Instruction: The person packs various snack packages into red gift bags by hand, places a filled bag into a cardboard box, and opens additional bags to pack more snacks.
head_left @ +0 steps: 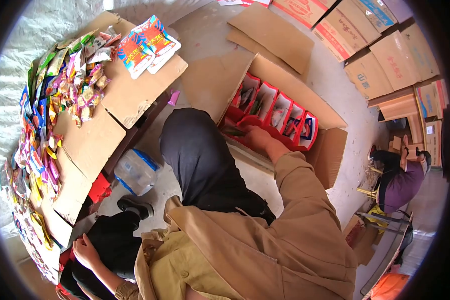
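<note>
An open cardboard box (330, 110) on the floor holds several red bags (268, 100) with small packets inside. My right hand (257, 139) reaches into the box at its near side, over the red bags; its fingertips are too hidden to tell what they touch. My left hand (86, 251) rests by my dark trouser leg at the lower left, fingers apart, holding nothing. Many wrapped sweets (85, 95) and snack packets (36, 162) lie on flattened cardboard (87, 145) at the left. Two colourful flat packs (147, 45) lie at its top end.
A clear plastic container (136, 171) with blue edges stands on the floor between my legs and the cardboard. Flat cardboard sheets (275, 37) lie behind the box. Stacked cartons (395, 60) fill the upper right. Another person (402, 185) sits at the far right.
</note>
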The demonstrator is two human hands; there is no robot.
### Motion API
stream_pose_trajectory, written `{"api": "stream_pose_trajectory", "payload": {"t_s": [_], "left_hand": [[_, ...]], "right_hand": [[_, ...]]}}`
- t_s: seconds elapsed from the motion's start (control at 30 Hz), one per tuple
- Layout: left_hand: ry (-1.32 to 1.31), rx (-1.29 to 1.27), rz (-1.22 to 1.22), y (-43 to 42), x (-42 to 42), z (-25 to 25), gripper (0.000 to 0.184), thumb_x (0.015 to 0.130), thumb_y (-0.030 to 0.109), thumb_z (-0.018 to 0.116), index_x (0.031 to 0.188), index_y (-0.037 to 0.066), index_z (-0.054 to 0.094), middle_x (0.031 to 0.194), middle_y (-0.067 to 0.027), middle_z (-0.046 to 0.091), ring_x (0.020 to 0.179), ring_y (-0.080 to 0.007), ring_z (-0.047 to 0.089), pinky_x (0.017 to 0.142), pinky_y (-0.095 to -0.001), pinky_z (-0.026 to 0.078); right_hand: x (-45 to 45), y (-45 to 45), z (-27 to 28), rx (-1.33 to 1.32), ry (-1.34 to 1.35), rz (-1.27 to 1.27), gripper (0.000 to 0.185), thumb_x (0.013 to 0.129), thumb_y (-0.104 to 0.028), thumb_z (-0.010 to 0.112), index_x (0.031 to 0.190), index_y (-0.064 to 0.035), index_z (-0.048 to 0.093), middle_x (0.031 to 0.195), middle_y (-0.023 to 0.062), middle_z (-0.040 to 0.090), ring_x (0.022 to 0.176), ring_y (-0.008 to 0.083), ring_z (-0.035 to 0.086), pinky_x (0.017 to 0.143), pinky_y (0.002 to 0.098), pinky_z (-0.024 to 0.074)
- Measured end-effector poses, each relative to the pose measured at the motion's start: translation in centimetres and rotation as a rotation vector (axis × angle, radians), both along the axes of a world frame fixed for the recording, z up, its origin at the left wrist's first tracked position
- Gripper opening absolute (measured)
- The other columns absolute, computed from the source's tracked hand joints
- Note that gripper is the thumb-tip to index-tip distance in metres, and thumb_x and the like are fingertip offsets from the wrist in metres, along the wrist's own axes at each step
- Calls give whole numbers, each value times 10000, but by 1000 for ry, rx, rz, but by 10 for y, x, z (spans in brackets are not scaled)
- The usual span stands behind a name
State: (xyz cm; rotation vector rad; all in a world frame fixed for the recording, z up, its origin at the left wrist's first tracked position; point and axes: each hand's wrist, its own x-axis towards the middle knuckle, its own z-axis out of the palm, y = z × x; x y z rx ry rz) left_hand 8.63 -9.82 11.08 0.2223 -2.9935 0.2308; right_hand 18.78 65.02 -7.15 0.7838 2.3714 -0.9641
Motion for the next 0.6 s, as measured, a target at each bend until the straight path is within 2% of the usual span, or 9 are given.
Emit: {"api": "stream_pose_trajectory", "payload": {"t_s": [0.03, 0.07, 0.1, 0.17, 0.27, 0.4, 0.5, 0.57, 0.6], "left_hand": [[-5, 1, 0, -7, 0, -4, 483, 1016, 369, 642, 748, -30, 597, 814, -191, 575, 855, -395, 595, 826, -524, 475], [34, -29, -38, -16, 1, -9, 482, 1018, 368, 640, 749, -30, 595, 816, -194, 577, 855, -397, 596, 828, -523, 475], [73, -58, -76, -23, 1, -15, 481, 1019, 367, 639, 751, -30, 593, 817, -197, 579, 855, -399, 596, 830, -523, 475], [52, -39, -46, -14, 2, -9, 482, 1020, 367, 638, 749, -28, 587, 816, -199, 578, 863, -403, 597, 839, -525, 476], [24, -24, -18, -10, 2, -5, 480, 1022, 365, 635, 749, -25, 580, 815, -201, 576, 874, -410, 599, 850, -527, 477], [22, -26, -22, -7, 4, -3, 468, 1021, 359, 637, 755, -23, 586, 821, -198, 578, 876, -411, 599, 845, -526, 477], [48, -60, -53, -15, 6, -9, 461, 1017, 352, 645, 754, -22, 586, 824, -187, 581, 858, -398, 599, 821, -518, 475], [27, -43, -31, -13, 4, -6, 458, 1015, 349, 649, 754, -22, 588, 823, -185, 581, 856, -396, 601, 820, -515, 476], [8, -26, -9, -11, 3, -5, 454, 1013, 347, 652, 754, -22, 590, 823, -184, 580, 855, -395, 603, 819, -513, 477]], "right_hand": [[5, 9, -29, 138, 25, 208, 532, 917, -389, 723, 1372, -117, 677, 1374, 168, 655, 1297, 371, 605, 1074, 467, 494], [5, 9, -33, 277, 51, 416, 572, 936, -413, 707, 1428, -129, 639, 1393, 163, 646, 1319, 360, 592, 1084, 464, 488], [7, 10, -35, 278, 47, 416, 572, 936, -413, 707, 1428, -129, 639, 1393, 163, 646, 1319, 360, 592, 1084, 464, 488], [-1, -6, 0, 258, 13, 283, 508, 973, -405, 664, 1405, -137, 660, 1395, 167, 637, 1318, 359, 585, 1082, 457, 490], [-4, -9, 1, 295, -3, 373, 480, 976, -373, 651, 1390, -131, 673, 1383, 160, 642, 1285, 364, 598, 1065, 459, 499], [-3, -4, -2, 375, -3, 360, 429, 955, -340, 655, 1327, -135, 717, 1317, 162, 674, 1253, 360, 612, 1034, 469, 513], [20, 26, -28, 500, 68, 408, 365, 938, -310, 664, 1250, -147, 757, 1226, 154, 715, 1228, 360, 623, 985, 471, 532], [31, 30, -16, 574, 254, 525, 227, 914, -177, 608, 1064, -82, 749, 1037, 150, 748, 1070, 364, 682, 886, 482, 573], [34, 30, -10, 574, 252, 524, 227, 914, -177, 608, 1064, -82, 749, 1037, 150, 748, 1070, 364, 682, 886, 482, 573]]}}
